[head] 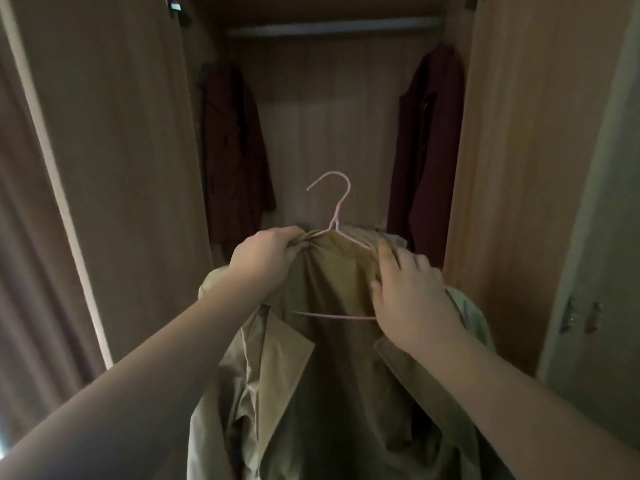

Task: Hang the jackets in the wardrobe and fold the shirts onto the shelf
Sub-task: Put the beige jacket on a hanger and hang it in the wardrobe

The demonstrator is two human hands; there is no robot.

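Khaki jacket (332,393) hangs vertical on pink hanger (335,216), hook up, twd rail (332,27).

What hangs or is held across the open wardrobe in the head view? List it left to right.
Left dark red coat → left hand → pink hanger → right hand → right dark red coat.
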